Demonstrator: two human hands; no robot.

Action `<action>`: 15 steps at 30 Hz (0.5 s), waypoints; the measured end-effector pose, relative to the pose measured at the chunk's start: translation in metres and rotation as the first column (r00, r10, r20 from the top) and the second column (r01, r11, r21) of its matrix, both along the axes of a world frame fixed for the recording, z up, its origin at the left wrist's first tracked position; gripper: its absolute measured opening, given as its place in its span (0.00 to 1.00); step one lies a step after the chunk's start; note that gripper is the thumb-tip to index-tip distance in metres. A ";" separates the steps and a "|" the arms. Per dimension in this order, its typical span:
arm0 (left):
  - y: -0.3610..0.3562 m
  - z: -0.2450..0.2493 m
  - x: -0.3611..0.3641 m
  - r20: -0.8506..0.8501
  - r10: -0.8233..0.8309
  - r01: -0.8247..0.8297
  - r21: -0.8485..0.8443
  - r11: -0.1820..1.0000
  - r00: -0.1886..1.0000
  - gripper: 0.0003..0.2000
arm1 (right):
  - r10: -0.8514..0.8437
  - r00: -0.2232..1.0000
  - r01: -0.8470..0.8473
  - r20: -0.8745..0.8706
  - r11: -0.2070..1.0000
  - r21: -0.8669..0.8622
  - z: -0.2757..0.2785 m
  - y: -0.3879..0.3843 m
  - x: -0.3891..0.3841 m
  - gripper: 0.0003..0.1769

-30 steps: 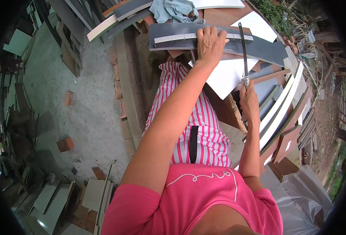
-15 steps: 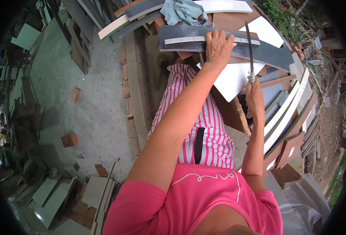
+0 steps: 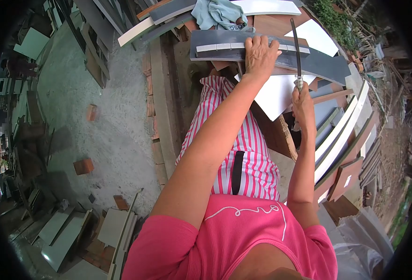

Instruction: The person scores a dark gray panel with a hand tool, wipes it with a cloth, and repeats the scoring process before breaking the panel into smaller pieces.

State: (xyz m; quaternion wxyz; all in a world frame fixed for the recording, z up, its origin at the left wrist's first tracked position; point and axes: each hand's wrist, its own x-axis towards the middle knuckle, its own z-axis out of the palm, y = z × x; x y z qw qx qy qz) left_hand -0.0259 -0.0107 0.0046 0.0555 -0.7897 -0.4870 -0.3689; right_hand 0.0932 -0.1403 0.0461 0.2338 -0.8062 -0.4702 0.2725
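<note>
My left hand (image 3: pixel 260 57) lies flat, fingers spread, on a long dark grey tile (image 3: pixel 318 63) that carries a pale strip (image 3: pixel 220 46) along its upper face. My right hand (image 3: pixel 303 103) is closed around the handle of a long thin metal blade (image 3: pixel 295 43), which stands over the right part of the grey tile. A white tile (image 3: pixel 276 95) lies under the grey one, between my two hands. My lap in striped red and white cloth (image 3: pixel 248 149) is below the tiles.
Stacks of tiles on edge (image 3: pixel 343 135) stand to the right. A blue-grey cloth (image 3: pixel 220 13) lies beyond the grey tile. Brick edging (image 3: pixel 155 140) borders a concrete floor (image 3: pixel 98 121) with loose bricks (image 3: pixel 83 166) and tile offcuts (image 3: pixel 70 235) at the left.
My right hand has pushed the blade a little farther forward over the grey tile. The view has also shifted slightly since a second ago. My left hand keeps its place.
</note>
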 end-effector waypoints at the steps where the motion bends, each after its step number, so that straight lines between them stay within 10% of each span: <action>1: 0.000 0.000 0.000 0.000 -0.002 0.002 0.002 1.000 1.000 0.11 | -0.069 0.996 0.062 -0.065 0.993 -0.095 0.013 -0.006 -0.008 0.19; 15: 0.001 -0.001 0.000 0.006 0.006 -0.006 0.022 1.000 1.000 0.12 | 0.017 1.000 -0.017 0.006 0.998 0.065 -0.014 0.006 0.007 0.16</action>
